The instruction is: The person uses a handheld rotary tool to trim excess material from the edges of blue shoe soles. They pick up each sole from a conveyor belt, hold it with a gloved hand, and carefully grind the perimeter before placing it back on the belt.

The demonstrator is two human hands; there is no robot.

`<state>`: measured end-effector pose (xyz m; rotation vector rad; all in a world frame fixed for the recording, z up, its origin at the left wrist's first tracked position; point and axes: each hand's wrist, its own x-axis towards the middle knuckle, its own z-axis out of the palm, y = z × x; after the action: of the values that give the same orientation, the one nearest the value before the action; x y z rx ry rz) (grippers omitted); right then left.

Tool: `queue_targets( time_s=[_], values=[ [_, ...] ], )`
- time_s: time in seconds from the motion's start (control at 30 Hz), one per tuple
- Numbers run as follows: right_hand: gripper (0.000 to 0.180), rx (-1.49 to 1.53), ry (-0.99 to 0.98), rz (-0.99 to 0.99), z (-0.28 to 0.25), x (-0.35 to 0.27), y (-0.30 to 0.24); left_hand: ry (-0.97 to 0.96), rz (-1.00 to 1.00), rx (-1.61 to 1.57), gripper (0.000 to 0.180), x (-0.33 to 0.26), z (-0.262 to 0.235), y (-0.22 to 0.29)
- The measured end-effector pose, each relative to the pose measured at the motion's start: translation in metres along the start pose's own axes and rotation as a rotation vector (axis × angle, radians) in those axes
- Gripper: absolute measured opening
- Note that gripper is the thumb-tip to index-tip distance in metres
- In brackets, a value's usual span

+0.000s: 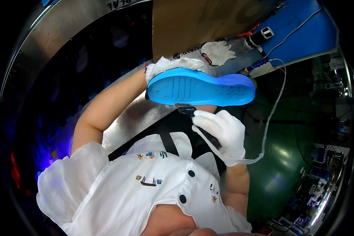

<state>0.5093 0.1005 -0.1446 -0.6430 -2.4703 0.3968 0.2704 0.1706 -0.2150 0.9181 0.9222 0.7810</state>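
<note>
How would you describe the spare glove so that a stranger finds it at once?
Start at the brown board at the top. Just below its lower right corner, on the grey ledge, lies the spare white glove. It is empty and crumpled, unlike the gloves worn on the left hand and right hand.

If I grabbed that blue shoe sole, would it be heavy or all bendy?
Probably light: the left hand holds the blue shoe sole up by one end alone. It looks fairly firm, since the free end stays level with no droop, though it may flex a bit. The grooves and small dots on its underside likely make it grippy, not slippery.
</note>
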Motion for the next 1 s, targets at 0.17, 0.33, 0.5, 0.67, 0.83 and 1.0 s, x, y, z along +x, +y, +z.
queue_targets(
  time_s=[0.17,0.33,0.5,0.67,0.83,1.0],
  values=[
    [0.027,-0.024,-0.003,0.006,-0.005,-0.002,0.005,0.060,0.021,0.146,0.039,-0.005,-0.007,0.006],
    [0.026,0.006,0.080,0.113,-0.014,-0.003,0.012,-0.050,-0.012,0.121,0.042,-0.013,0.004,0.021],
    [0.028,-0.171,0.104,0.023,-0.027,-0.002,0.015,0.008,0.431,0.193,0.057,-0.011,-0.005,0.012],
    [0.031,-0.247,0.139,-0.083,-0.032,-0.003,0.021,-0.044,-0.132,-0.330,0.068,-0.028,0.007,0.030],
    [0.021,0.201,0.064,0.119,-0.022,-0.004,0.014,-0.223,0.027,-0.713,0.074,-0.016,0.012,-0.001],
    [0.023,-0.091,0.598,0.046,0.037,0.009,0.020,-0.424,0.345,-0.952,0.083,-0.022,0.055,-0.044]
  ],
)
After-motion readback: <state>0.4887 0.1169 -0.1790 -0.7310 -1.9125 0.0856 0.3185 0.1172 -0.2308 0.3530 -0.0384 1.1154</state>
